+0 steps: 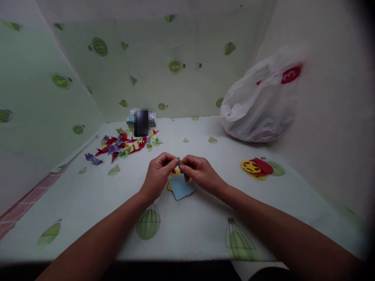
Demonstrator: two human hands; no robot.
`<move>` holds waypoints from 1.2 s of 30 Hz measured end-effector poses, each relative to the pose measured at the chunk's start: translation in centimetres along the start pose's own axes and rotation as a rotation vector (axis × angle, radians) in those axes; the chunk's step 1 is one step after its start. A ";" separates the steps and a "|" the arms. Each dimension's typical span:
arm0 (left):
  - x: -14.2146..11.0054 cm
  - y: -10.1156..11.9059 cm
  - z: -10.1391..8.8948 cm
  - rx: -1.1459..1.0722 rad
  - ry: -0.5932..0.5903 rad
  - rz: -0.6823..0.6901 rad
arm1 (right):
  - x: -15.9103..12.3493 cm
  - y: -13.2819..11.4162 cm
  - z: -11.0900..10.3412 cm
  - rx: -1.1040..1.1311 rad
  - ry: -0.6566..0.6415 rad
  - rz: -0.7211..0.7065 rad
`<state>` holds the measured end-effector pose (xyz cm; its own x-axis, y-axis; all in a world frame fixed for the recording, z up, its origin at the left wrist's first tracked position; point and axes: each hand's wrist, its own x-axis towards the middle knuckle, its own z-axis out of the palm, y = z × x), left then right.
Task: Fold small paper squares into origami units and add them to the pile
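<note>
Near the centre of the frame, a person's two hands meet over the bench, which has a pale cover printed with green balloons. The left hand pinches a small piece of green paper between thumb and fingers. The right hand is closed at the tips on the same piece from the other side, its fingertips almost touching those of the left. The piece is largely covered, so its exact shape cannot be told.

Just below the hands lies a light blue sheet, on top of yellow paper that shows around its edges. In the left part of the frame spreads a heap of folded paper figures in red, purple, yellow, green and orange. A dark, pixelated object stands at its back, before a patterned box. At the right of the frame lie red and yellow cutouts; above them, in the upper right, sits a white plastic bag.
</note>
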<state>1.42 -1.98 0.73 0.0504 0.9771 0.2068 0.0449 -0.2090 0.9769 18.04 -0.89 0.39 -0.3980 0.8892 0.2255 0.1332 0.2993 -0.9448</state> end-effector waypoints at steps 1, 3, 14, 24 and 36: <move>0.0 -0.1 0.1 -0.028 0.005 -0.008 | 0.0 0.0 0.0 -0.007 0.005 -0.002; 0.0 -0.3 0.1 -0.045 0.008 -0.019 | 0.1 0.0 -0.2 -0.023 0.035 0.000; 0.3 0.1 -0.2 -0.004 -0.141 -0.108 | 0.4 -0.1 -1.3 -0.176 0.104 -0.117; -0.2 -0.2 0.6 -0.223 -0.086 -0.187 | 0.4 0.8 0.2 0.251 0.063 0.020; -0.2 -0.2 0.5 -0.302 -0.236 -0.281 | 0.3 0.5 -0.3 0.195 0.072 0.011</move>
<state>1.88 -2.15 0.43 0.3046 0.9511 -0.0519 -0.2013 0.1176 0.9724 18.29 -0.42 0.07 -0.3311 0.9164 0.2251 -0.0439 0.2234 -0.9738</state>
